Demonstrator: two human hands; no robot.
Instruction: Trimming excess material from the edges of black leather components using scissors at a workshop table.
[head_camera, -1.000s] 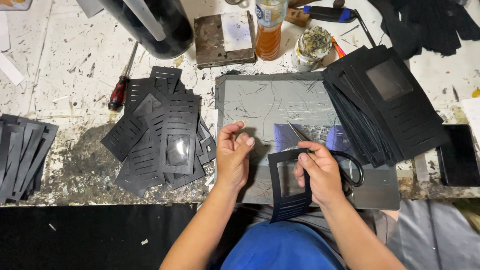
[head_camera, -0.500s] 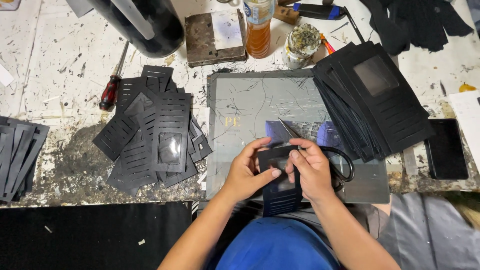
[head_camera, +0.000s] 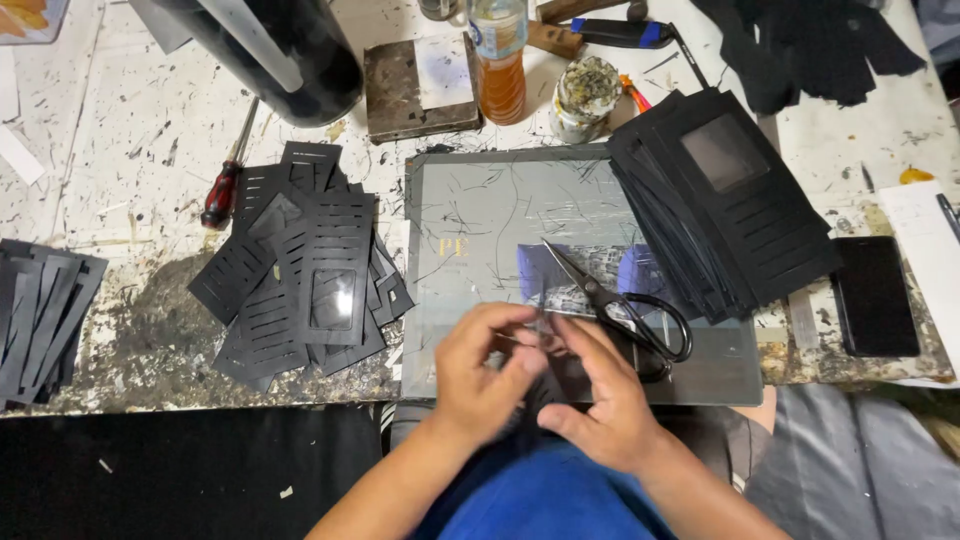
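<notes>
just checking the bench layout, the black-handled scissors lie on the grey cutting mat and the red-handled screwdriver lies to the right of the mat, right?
Not quite. The head view shows the red-handled screwdriver lying to the left of the grey cutting mat, beyond the pile of slotted black card pieces, not to its right. The black-handled scissors do lie on the mat.

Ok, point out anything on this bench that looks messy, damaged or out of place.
The grey cutting mat is scored all over with cut marks. The bench top is paint-spattered, with a dark worn patch at its front edge. The left pile of black slotted cards is fanned out crookedly. Open scissors lie beside both hands.
</notes>
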